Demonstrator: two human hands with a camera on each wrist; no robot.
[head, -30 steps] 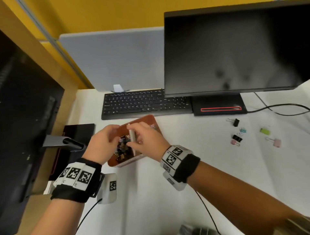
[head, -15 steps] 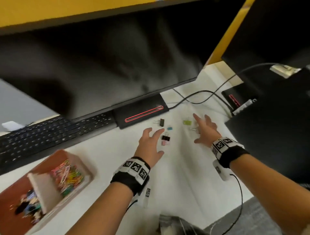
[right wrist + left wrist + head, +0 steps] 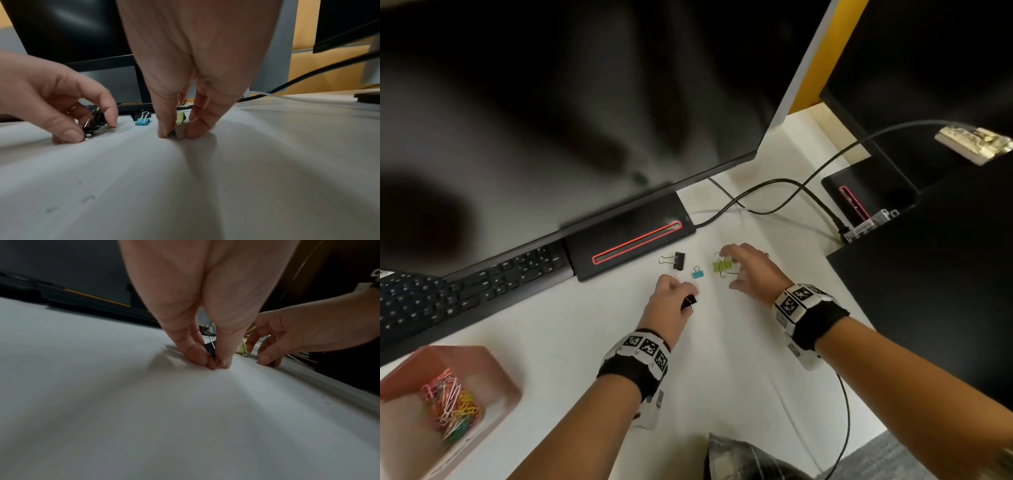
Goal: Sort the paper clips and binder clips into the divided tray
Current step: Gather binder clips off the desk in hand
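Observation:
My left hand (image 3: 687, 297) pinches a black binder clip (image 3: 690, 302) that lies on the white desk; the left wrist view shows thumb and fingers closed round the black binder clip (image 3: 209, 348). My right hand (image 3: 727, 271) arches over a green binder clip (image 3: 722, 266). In the right wrist view the right hand (image 3: 176, 134) pinches a small pinkish binder clip (image 3: 180, 132) just in front of the green binder clip (image 3: 180, 119). A blue binder clip (image 3: 697, 273) and another black binder clip (image 3: 677, 261) lie loose between the hands and the monitor base. The divided tray (image 3: 493, 363) holds coloured paper clips (image 3: 450, 404).
A monitor base (image 3: 630, 240) with a red strip stands just behind the clips, with a keyboard (image 3: 465, 291) to its left. Black cables (image 3: 774, 202) run across the desk behind my right hand. A dark panel (image 3: 928, 291) borders the desk on the right.
One second ago both hands were at the tray. They moved right to the loose clips, hovered open, and now each has dropped to the desk and pinched a binder clip.

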